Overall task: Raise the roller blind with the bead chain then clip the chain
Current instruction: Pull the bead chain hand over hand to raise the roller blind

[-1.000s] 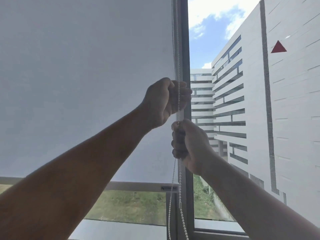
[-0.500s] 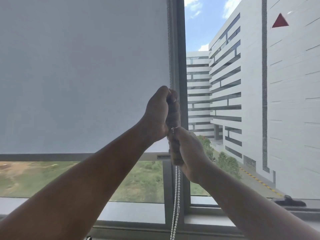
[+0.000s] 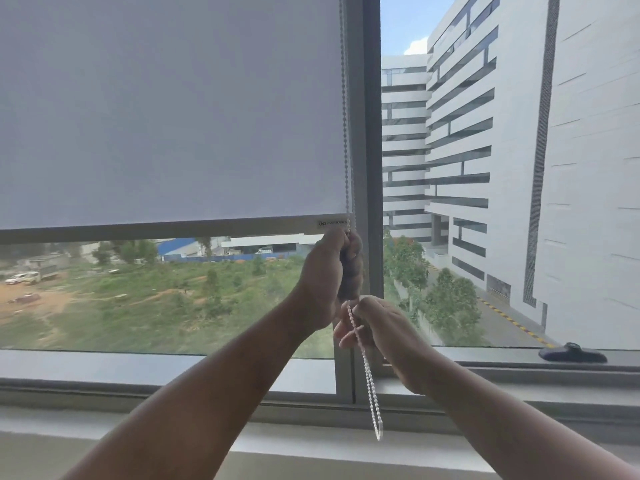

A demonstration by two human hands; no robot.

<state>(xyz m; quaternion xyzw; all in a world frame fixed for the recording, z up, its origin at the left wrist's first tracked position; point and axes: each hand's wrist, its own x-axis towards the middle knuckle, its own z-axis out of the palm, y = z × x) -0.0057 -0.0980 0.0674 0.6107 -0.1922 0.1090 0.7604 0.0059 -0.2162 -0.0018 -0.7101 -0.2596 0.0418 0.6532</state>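
A grey roller blind covers the upper half of the left window pane; its bottom bar hangs well above the sill. The white bead chain runs down the blind's right edge beside the window post. My left hand is fisted around the chain just under the bottom bar. Directly below it, my right hand holds the chain with loosely curled fingers. The chain's lower loop dangles from my right hand down to the sill. No chain clip is visible.
A grey vertical window post stands right of the chain. The sill and lower frame run across the bottom. A dark window handle lies on the right frame. Buildings and a grassy field show outside.
Both hands have pulled the chain downward, and the blind's bottom bar now sits higher against the window. The camera has tilted down, showing the sill and the chain's loop end.
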